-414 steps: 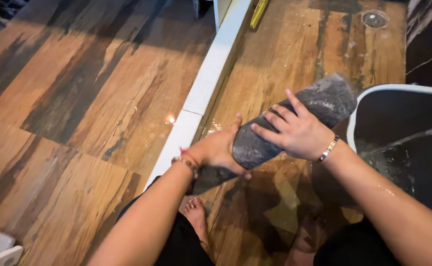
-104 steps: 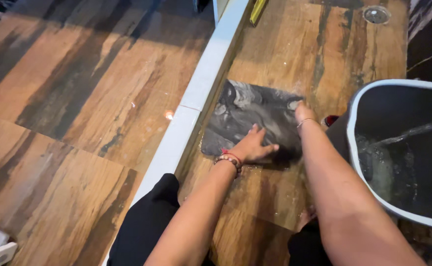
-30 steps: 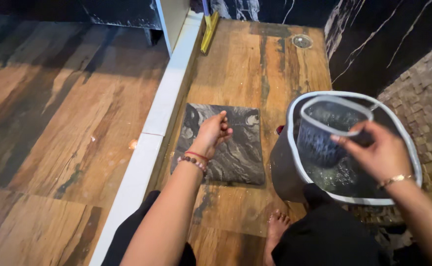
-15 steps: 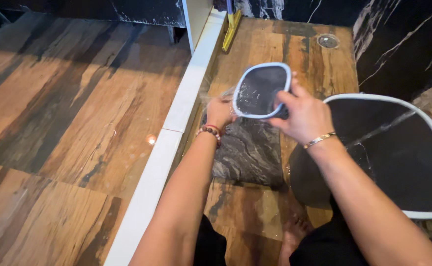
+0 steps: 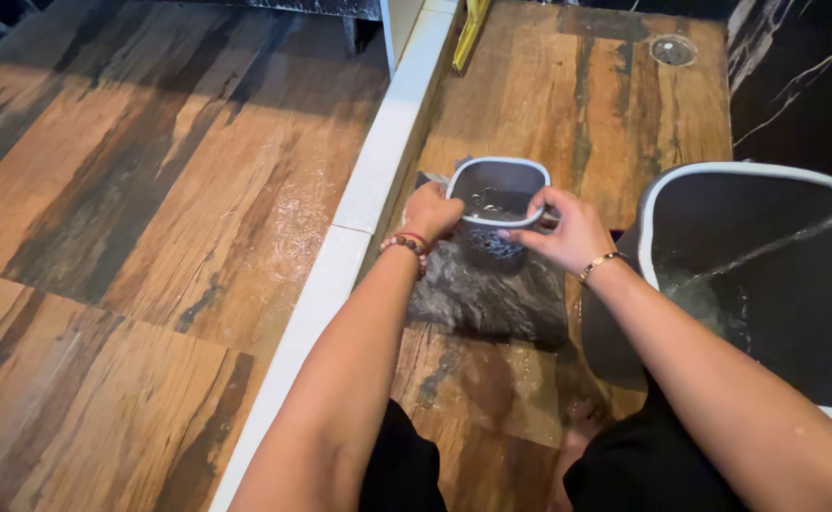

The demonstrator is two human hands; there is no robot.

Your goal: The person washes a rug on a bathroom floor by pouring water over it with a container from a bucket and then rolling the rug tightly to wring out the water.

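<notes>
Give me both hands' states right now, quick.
Left hand: closed on the rim of the small grey mug.
Right hand: gripping the same mug's other side, above the dark mat.

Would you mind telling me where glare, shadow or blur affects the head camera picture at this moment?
In the head view, glare glints off the wet patch of wood-look floor left of the white curb. The large dark bucket with a pale rim is almost black inside, apart from a thin bright stream of water. The small dark, pale-rimmed jug and both hands look sharp, and the frame edges bend slightly.
</notes>
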